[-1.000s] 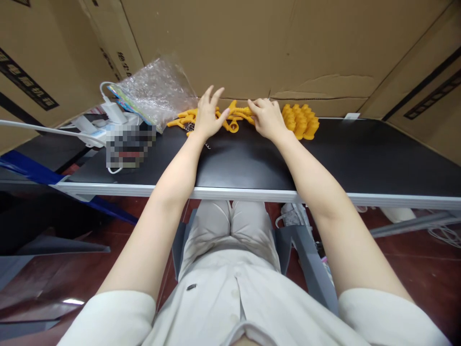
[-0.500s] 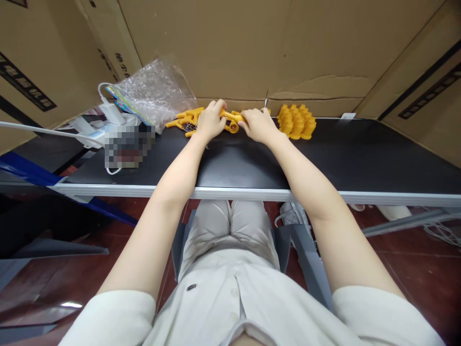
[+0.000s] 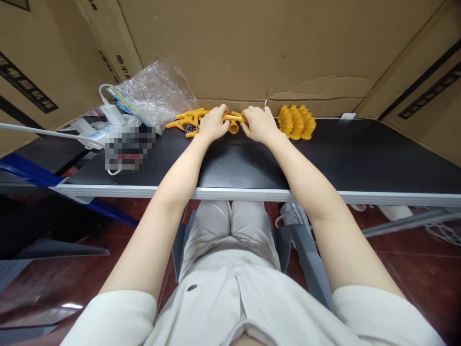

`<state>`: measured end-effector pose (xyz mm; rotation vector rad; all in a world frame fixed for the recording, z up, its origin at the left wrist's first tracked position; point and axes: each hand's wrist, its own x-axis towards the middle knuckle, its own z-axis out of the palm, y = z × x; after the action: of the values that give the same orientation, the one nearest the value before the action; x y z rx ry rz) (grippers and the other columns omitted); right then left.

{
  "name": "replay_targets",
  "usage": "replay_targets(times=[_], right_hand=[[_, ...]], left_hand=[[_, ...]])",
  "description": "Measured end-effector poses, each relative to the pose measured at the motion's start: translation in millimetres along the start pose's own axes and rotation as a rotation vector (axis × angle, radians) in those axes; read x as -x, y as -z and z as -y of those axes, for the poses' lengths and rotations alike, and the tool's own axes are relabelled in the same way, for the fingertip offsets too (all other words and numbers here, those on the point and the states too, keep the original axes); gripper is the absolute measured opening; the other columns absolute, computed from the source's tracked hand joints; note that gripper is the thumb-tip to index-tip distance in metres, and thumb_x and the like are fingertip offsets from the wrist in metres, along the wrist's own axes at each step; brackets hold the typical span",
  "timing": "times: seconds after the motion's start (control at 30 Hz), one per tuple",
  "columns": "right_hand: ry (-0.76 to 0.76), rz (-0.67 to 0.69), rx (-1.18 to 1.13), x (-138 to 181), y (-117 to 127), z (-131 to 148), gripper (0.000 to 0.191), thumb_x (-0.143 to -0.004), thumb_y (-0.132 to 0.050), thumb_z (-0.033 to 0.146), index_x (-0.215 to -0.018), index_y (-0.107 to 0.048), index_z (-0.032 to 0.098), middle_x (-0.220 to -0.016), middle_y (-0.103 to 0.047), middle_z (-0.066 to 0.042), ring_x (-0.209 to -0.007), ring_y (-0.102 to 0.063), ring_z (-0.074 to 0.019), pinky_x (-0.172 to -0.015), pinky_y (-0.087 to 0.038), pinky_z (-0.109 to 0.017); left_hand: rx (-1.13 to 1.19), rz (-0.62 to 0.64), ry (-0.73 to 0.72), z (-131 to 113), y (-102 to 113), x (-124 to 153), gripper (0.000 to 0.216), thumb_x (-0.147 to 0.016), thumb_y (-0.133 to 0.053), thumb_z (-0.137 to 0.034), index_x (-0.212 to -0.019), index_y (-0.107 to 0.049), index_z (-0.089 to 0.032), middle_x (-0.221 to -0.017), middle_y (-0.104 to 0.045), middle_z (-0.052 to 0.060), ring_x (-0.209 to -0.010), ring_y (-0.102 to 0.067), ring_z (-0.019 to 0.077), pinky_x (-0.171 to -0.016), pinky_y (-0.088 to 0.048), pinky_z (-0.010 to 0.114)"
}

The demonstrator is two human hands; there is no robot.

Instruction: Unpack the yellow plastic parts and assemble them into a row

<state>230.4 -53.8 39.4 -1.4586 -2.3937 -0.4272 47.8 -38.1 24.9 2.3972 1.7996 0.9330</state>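
Observation:
At the far edge of the black table [image 3: 230, 163], my left hand [image 3: 214, 126] and my right hand [image 3: 258, 125] are both closed on one yellow plastic piece [image 3: 234, 121] stretched between them. A ring-shaped end of that piece hangs down between the hands. Left of my left hand lie more loose yellow pieces [image 3: 185, 120] of the same kind. Right of my right hand sits a tidy cluster of stacked yellow pieces [image 3: 297, 120].
A clear bubble-wrap bag [image 3: 153, 91] leans at the back left, next to a white charger and cables [image 3: 108, 115]. Cardboard walls [image 3: 234, 48] close in the table at the back and both sides. A white table edge [image 3: 252, 194] runs across in front of my lap.
My left hand, open with fingers spread a second ago, has closed on the yellow piece. Both hands have drawn closer together around it.

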Motion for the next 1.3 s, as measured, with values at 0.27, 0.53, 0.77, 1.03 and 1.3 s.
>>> replay_targets(times=[0.27, 0.53, 0.77, 1.03, 1.3], right_hand=[[-0.013, -0.103, 0.094, -1, 1, -2, 0.044, -0.104, -0.033, 0.029, -0.139, -0.055, 0.013, -0.131, -0.064, -0.021, -0.121, -0.055, -0.0404, -0.104, -0.034, -0.061], [-0.02, -0.11, 0.134, -1, 5, 1, 0.051, -0.104, -0.017, 0.009, -0.132, -0.06, 0.01, -0.122, -0.067, -0.018, -0.125, -0.057, -0.0333, -0.106, -0.034, -0.057], [0.036, -0.058, 0.089, 2, 5, -14, 0.039, -0.105, -0.034, 0.022, -0.135, -0.058, 0.016, -0.128, -0.067, -0.019, -0.128, -0.055, -0.0365, -0.107, -0.034, -0.056], [0.01, 0.043, 0.043, -1, -4, -17, 0.038, -0.102, -0.04, 0.023, -0.128, -0.064, 0.01, -0.13, -0.065, -0.022, -0.125, -0.056, -0.0388, -0.107, -0.033, -0.058], [-0.072, -0.118, 0.117, 1, 8, -15, 0.043, -0.099, -0.03, 0.01, -0.134, -0.055, 0.008, -0.131, -0.063, -0.024, -0.127, -0.054, -0.0396, -0.106, -0.033, -0.057]], left_hand=[[-0.042, 0.136, -0.001, -8, -1, 1, 0.044, -0.1, -0.049, -0.032, -0.141, -0.06, -0.022, -0.131, -0.072, 0.014, -0.13, -0.064, 0.034, -0.113, -0.048, 0.048], [0.16, 0.419, -0.006, -19, 5, 3, 0.031, -0.098, -0.047, -0.029, -0.119, -0.067, -0.017, -0.09, -0.076, 0.009, -0.083, -0.074, 0.0261, -0.084, -0.059, 0.038], [-0.035, 0.199, -0.053, -15, 4, 3, 0.034, -0.1, -0.049, -0.031, -0.127, -0.068, -0.023, -0.126, -0.075, 0.011, -0.124, -0.067, 0.0326, -0.108, -0.052, 0.045], [-0.16, 0.155, 0.001, -12, 2, 2, 0.041, -0.101, -0.047, -0.031, -0.136, -0.065, -0.021, -0.131, -0.072, 0.015, -0.128, -0.066, 0.0354, -0.107, -0.051, 0.046], [-0.172, 0.155, 0.038, -14, 3, 2, 0.04, -0.099, -0.043, -0.026, -0.128, -0.07, -0.017, -0.13, -0.072, 0.019, -0.128, -0.064, 0.0382, -0.109, -0.049, 0.05]])
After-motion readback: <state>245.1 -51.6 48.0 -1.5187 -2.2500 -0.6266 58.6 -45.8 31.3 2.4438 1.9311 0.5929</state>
